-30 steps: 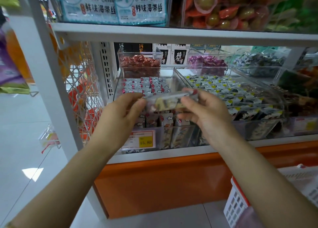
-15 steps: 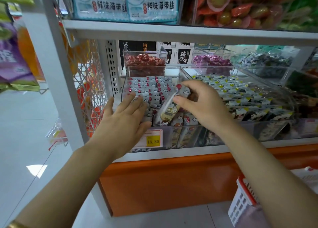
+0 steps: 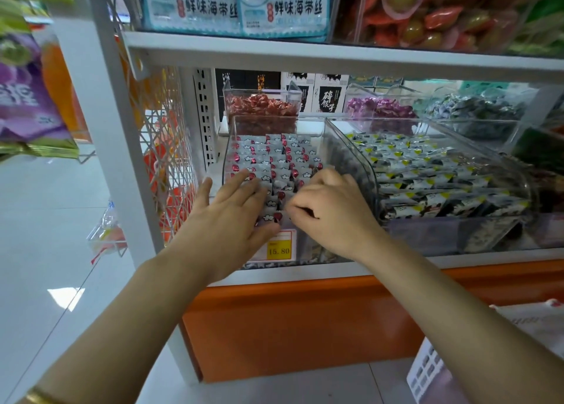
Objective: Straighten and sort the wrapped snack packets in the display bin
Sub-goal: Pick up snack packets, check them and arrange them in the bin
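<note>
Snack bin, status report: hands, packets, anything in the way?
Left hand flat on the packets. Right hand curled among the front ones, grip unclear. Rows mostly neat in the clear bin. Nothing blocking.

Two large clear plastic bins (image 3: pixel 351 156) are counted at mid-frame, one of grey-and-red wrapped packets (image 3: pixel 274 156) and one of black, white and yellow wrapped packets (image 3: pixel 427 174), each too numerous to be tallied. Three smaller clear tubs (image 3: pixel 262 94) are seen behind, holding red sweets (image 3: pixel 262 106), purple sweets (image 3: pixel 381 109) and dark blue-green sweets (image 3: pixel 476 110). Two pale blue seaweed pouches (image 3: pixel 195 7) are counted at top centre, one yellow price label (image 3: pixel 278 250) at lower centre, one white slotted basket (image 3: pixel 427 373) at lower right, one gold bangle (image 3: pixel 39 396) at lower left, and two bare hands, the left hand (image 3: pixel 232 217) and the right hand (image 3: pixel 329 211).
</note>
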A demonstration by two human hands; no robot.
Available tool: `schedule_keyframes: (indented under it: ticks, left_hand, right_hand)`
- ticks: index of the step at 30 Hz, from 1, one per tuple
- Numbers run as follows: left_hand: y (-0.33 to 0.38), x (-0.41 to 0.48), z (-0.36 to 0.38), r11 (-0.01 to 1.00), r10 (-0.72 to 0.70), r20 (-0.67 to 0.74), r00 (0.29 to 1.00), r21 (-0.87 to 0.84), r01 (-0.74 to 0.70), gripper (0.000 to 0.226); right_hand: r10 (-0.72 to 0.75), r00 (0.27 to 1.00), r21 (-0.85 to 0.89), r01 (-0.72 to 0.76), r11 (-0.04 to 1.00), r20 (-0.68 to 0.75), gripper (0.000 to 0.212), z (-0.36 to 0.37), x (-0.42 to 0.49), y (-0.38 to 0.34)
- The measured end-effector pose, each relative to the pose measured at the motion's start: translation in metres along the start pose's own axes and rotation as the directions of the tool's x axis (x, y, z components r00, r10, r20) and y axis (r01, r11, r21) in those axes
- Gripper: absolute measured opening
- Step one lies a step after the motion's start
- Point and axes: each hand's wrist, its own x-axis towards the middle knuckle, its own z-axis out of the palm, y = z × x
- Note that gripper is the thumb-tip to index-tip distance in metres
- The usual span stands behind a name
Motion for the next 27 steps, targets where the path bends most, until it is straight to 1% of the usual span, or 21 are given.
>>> schedule_keyframes:
  ticks: [2, 3, 5, 6, 9, 11, 13, 15, 17, 20, 22, 24, 25, 27]
  left_hand:
    - [-0.001, 0.000, 0.000, 1.000, 0.000, 0.002, 1.000, -0.021, 0.000, 0.077]
    - [-0.001, 0.001, 0.000, 1.000, 0.001, 0.002, 1.000, -0.031, -0.001, 0.076]
    - [-0.001, 0.001, 0.000, 0.999, 0.004, 0.000, 1.000, -0.049, -0.004, 0.074]
    - [-0.001, 0.001, 0.000, 0.998, 0.003, 0.000, 1.000, -0.057, -0.003, 0.074]
    - [-0.002, 0.002, -0.002, 0.997, -0.004, -0.006, 1.000, -0.080, 0.003, 0.071]
    - [-0.001, 0.002, -0.003, 0.996, -0.003, -0.028, 1.000, -0.094, 0.000, 0.069]
    - [-0.001, 0.003, -0.004, 0.993, -0.002, -0.059, 0.998, -0.114, -0.005, 0.067]
    - [0.000, 0.003, -0.006, 0.991, -0.004, -0.089, 0.996, -0.130, -0.007, 0.064]
    - [-0.001, 0.004, -0.007, 0.990, -0.012, -0.124, 0.992, -0.144, -0.006, 0.056]
    - [-0.001, 0.004, -0.009, 0.982, -0.031, -0.222, 0.974, -0.190, -0.012, 0.045]
    - [0.001, 0.004, -0.012, 0.972, -0.046, -0.328, 0.944, -0.231, -0.033, 0.040]
    - [0.003, 0.003, -0.015, 0.961, -0.061, -0.424, 0.904, -0.271, -0.063, 0.036]
    - [0.005, 0.003, -0.017, 0.951, -0.076, -0.449, 0.890, -0.302, -0.071, 0.036]
    - [0.011, 0.001, -0.019, 0.912, -0.120, -0.436, 0.892, -0.403, -0.074, 0.038]
  right_hand:
    - [0.020, 1.000, 0.043, -0.021, 0.999, 0.023, 0.030, -0.004, 0.005, 0.002]
    - [0.043, 0.999, 0.094, -0.044, 0.995, 0.013, 0.028, -0.007, 0.009, 0.003]
    - [0.096, 0.994, 0.208, -0.085, 0.975, -0.045, 0.025, -0.012, 0.020, 0.005]
    - [0.115, 0.991, 0.228, -0.097, 0.969, -0.069, 0.025, -0.014, 0.026, 0.007]
    - [0.121, 0.990, 0.175, -0.107, 0.979, -0.070, 0.018, -0.014, 0.039, 0.009]
    - [0.093, 0.996, 0.092, -0.091, 0.992, -0.017, 0.012, -0.011, 0.042, 0.011]
    - [0.074, 0.996, 0.022, -0.075, 0.997, 0.042, 0.012, -0.005, 0.041, 0.012]
    - [0.058, 0.998, 0.028, -0.059, 0.998, 0.036, 0.011, -0.002, 0.042, 0.011]
    - [0.072, 0.997, 0.154, -0.066, 0.986, -0.035, 0.009, -0.004, 0.042, 0.009]
    - [0.173, 0.967, 0.412, -0.082, 0.907, -0.188, 0.008, -0.017, 0.038, 0.008]
    - [0.237, 0.923, 0.511, -0.052, 0.858, -0.304, 0.007, -0.026, 0.031, 0.007]
    - [0.300, 0.866, 0.565, -0.025, 0.825, -0.399, 0.007, -0.032, 0.022, 0.007]
    - [0.343, 0.839, 0.598, -0.027, 0.801, -0.423, 0.008, -0.034, 0.018, 0.008]
    - [0.451, 0.788, 0.689, -0.047, 0.723, -0.419, 0.012, -0.037, 0.011, 0.010]
